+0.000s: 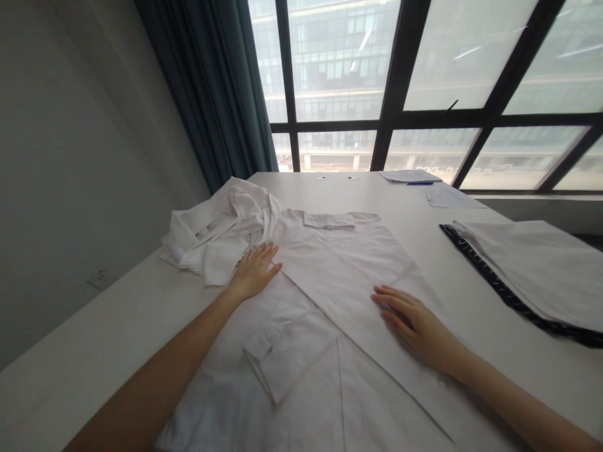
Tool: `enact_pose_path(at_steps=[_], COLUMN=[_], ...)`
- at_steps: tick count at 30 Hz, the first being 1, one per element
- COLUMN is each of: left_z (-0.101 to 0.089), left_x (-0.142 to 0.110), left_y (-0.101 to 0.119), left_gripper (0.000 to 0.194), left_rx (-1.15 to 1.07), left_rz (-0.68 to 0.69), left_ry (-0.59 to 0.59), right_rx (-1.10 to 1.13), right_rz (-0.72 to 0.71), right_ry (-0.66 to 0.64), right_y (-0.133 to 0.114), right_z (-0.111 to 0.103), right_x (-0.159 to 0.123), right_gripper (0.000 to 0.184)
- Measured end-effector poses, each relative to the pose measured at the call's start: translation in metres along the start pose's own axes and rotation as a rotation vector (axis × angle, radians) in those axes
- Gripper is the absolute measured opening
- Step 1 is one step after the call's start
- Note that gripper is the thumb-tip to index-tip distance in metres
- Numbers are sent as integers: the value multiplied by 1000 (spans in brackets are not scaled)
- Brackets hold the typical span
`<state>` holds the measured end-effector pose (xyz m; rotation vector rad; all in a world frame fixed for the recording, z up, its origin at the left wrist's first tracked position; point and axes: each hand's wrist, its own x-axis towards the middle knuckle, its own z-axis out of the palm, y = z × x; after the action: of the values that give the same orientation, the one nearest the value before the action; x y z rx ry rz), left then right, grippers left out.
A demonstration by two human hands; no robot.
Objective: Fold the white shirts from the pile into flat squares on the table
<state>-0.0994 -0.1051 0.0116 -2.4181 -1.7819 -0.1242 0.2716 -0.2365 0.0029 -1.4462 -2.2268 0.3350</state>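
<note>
A white shirt [325, 282] lies spread on the table, its collar [328, 220] toward the window. One sleeve is folded across the body, and a cuff [266, 361] rests at the lower left of it. My left hand [255, 270] lies flat on the shirt's left shoulder area, fingers spread, beside a crumpled white cloth [226, 220]. On the right half of the shirt rests my right hand [417, 320], palm down with its fingers stretched out and slightly bent. Neither hand grips anything that I can see.
The white table [296, 188] reaches to the window. At right lies a stack of folded white cloth [541, 270] over a black patterned piece [499, 289]. Papers [409, 176] and a blue pen [420, 183] sit at the back right. A dark curtain [221, 88] hangs at left.
</note>
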Motion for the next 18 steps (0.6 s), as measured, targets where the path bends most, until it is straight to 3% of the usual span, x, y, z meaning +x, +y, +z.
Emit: enact_pose_path(at_steps=[6, 11, 15, 18], left_z=[-1, -4, -7, -8], left_x=[1, 6, 27, 56], left_y=[3, 2, -2, -6], left_gripper=[51, 45, 46, 49], left_rx=[-28, -38, -29, -27], left_rz=[-43, -96, -136, -147], left_ry=[29, 104, 138, 115], right_rx=[-73, 124, 240, 279], right_rz=[20, 158, 294, 377], right_ry=[14, 49, 159, 211], right_y=[13, 27, 53, 76], right_z=[-2, -21, -38, -44], right_x=[1, 8, 25, 53], right_gripper=[43, 42, 40, 36])
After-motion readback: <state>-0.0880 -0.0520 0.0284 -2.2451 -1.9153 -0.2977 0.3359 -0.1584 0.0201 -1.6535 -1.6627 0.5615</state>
